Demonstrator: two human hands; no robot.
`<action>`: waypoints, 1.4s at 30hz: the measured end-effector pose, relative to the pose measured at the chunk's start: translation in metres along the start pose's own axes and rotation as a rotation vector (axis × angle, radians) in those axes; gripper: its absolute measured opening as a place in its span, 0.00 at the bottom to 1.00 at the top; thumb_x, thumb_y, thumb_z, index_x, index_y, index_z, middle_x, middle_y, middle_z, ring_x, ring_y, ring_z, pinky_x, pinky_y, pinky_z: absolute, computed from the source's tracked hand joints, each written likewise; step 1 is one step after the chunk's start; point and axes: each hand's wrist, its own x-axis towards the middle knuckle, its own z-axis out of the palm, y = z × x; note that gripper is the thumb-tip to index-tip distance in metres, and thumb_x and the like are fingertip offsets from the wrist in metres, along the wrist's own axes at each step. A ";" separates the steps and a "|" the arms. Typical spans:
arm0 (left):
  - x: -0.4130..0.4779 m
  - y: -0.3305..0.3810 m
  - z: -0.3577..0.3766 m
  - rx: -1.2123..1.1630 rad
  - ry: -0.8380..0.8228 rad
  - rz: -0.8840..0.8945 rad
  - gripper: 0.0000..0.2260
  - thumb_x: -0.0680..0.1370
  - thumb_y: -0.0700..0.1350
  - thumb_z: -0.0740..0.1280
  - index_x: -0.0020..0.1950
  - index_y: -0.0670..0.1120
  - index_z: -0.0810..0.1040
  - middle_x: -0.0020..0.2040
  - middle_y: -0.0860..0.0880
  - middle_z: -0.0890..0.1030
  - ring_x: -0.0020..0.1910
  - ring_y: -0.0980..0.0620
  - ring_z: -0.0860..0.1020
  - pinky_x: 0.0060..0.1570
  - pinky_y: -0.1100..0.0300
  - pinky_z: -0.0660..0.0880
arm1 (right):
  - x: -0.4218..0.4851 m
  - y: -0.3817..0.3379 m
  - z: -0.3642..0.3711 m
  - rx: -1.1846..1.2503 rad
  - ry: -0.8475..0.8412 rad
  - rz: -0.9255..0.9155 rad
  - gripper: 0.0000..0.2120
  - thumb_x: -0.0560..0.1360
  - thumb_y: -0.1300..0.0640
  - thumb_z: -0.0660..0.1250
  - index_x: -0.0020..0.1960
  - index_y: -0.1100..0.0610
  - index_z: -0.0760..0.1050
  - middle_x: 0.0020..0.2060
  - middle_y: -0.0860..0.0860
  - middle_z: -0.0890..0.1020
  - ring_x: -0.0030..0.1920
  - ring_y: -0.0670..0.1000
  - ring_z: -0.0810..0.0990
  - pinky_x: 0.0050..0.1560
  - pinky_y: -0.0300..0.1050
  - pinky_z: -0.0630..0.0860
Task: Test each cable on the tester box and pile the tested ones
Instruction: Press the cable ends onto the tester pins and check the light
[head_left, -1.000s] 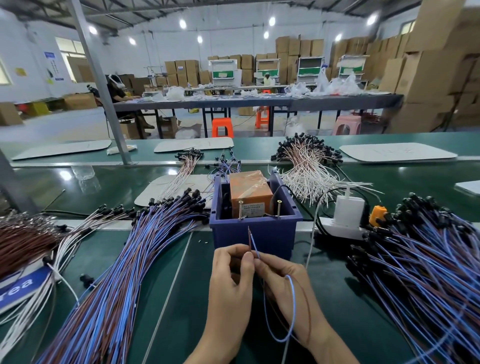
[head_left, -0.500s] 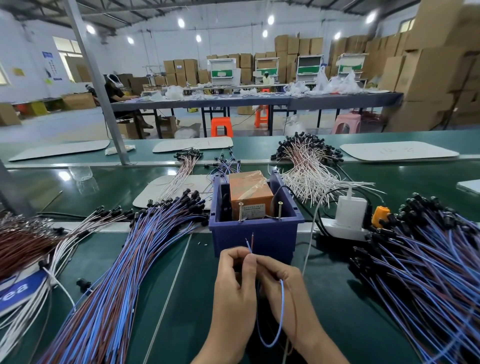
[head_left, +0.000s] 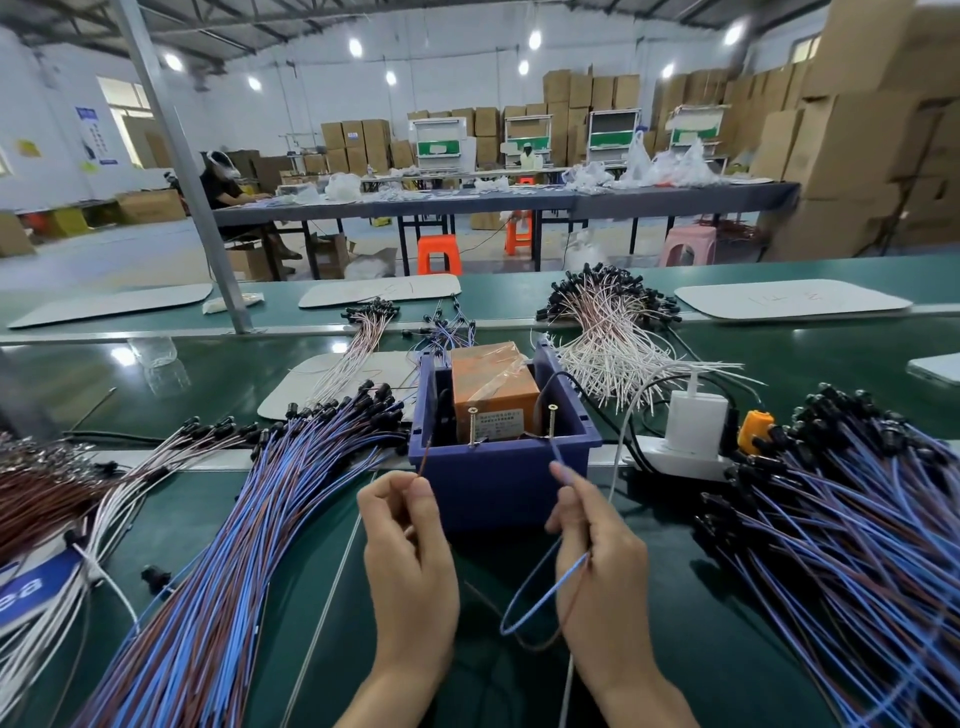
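The tester is a blue plastic box (head_left: 501, 483) holding an orange block (head_left: 491, 387), with two upright screws, one on the left (head_left: 472, 425) and one on the right (head_left: 551, 420), at its front rim. My left hand (head_left: 408, 551) pinches the brown wire end of one cable, its tip raised just left of the box. My right hand (head_left: 597, 556) pinches the blue wire end (head_left: 558, 454), which points up at the right screw. The cable's blue and brown loop (head_left: 535, 608) hangs between my hands.
A big fan of blue and brown cables (head_left: 208, 571) lies at the left, another pile (head_left: 857, 545) at the right. White-wire bundles (head_left: 613, 338) lie behind the box. A white power strip with charger (head_left: 693, 431) sits right of the box. Brown and white cables (head_left: 47, 493) fill the far left.
My hands have moved apart, splitting the two wire ends that were held together in front of the box. The blue end now reaches up toward the right screw.
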 end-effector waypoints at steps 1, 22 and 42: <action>0.002 -0.001 0.001 0.005 0.002 0.007 0.02 0.82 0.55 0.58 0.51 0.64 0.70 0.39 0.59 0.76 0.33 0.59 0.71 0.34 0.64 0.71 | -0.003 0.002 0.000 0.015 0.085 0.063 0.14 0.83 0.50 0.56 0.65 0.36 0.72 0.37 0.44 0.79 0.35 0.44 0.77 0.35 0.28 0.69; 0.007 -0.010 0.011 0.117 -0.105 0.043 0.02 0.83 0.53 0.61 0.51 0.60 0.72 0.37 0.57 0.80 0.31 0.57 0.74 0.30 0.59 0.72 | -0.002 0.011 0.006 -0.022 0.142 -0.003 0.04 0.83 0.52 0.59 0.55 0.46 0.72 0.39 0.41 0.80 0.36 0.45 0.80 0.34 0.28 0.69; 0.007 -0.011 0.011 0.092 -0.132 0.048 0.03 0.82 0.52 0.61 0.48 0.57 0.71 0.32 0.57 0.77 0.26 0.58 0.68 0.27 0.65 0.66 | -0.003 0.014 0.009 -0.005 0.171 -0.032 0.04 0.82 0.54 0.60 0.56 0.47 0.73 0.34 0.44 0.80 0.37 0.44 0.80 0.36 0.27 0.69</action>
